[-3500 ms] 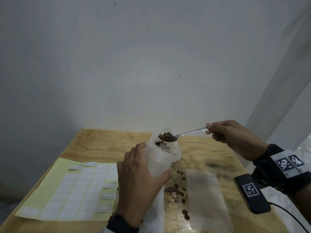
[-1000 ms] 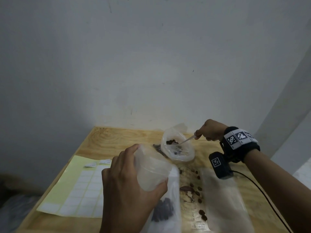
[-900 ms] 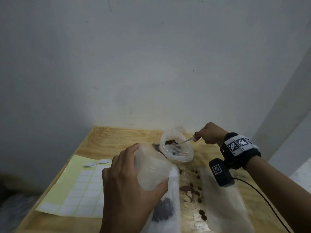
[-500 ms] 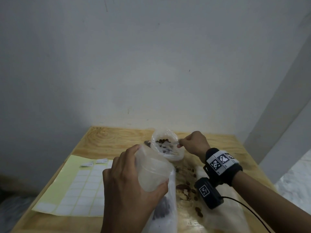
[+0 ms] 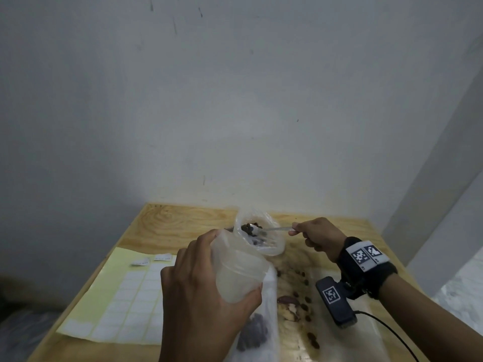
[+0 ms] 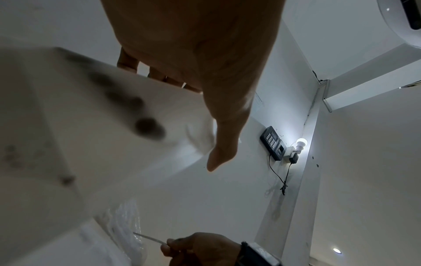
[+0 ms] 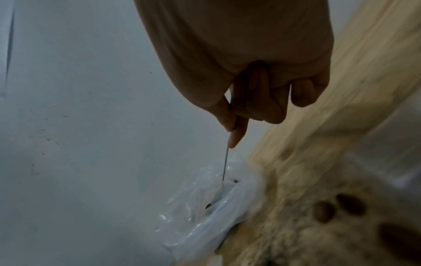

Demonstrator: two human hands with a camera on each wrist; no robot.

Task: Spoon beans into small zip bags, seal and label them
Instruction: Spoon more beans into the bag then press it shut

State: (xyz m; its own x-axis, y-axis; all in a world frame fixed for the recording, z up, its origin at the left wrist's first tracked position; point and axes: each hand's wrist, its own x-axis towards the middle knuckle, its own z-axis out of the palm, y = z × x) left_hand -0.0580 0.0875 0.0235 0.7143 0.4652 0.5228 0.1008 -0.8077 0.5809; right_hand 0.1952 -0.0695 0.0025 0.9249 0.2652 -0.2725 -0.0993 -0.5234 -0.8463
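Note:
My left hand (image 5: 206, 291) grips a clear zip bag (image 5: 239, 270) upright with its mouth held open; dark beans (image 5: 252, 335) lie at its bottom. In the left wrist view the zip bag (image 6: 79, 126) fills the left side, under my left hand (image 6: 214, 111). My right hand (image 5: 317, 237) pinches a metal spoon (image 5: 271, 229) by the handle. The spoon's bowl, loaded with beans (image 5: 248, 228), sits inside a crumpled plastic supply bag (image 5: 261, 236) behind the zip bag. In the right wrist view my right hand (image 7: 237, 111) holds the spoon (image 7: 225, 162) pointing into the supply bag (image 7: 212, 207).
A yellow label sheet (image 5: 122, 296) lies at the left of the wooden table (image 5: 183, 220), with two peeled labels (image 5: 153, 259) on it. Loose beans (image 5: 300, 304) are scattered at the right, beside a flat empty bag (image 5: 371, 333). A wall stands close behind.
My right hand took the spoon from above the zip bag to the supply bag behind it and dug in; it now has beans in its bowl. My left hand still holds the zip bag.

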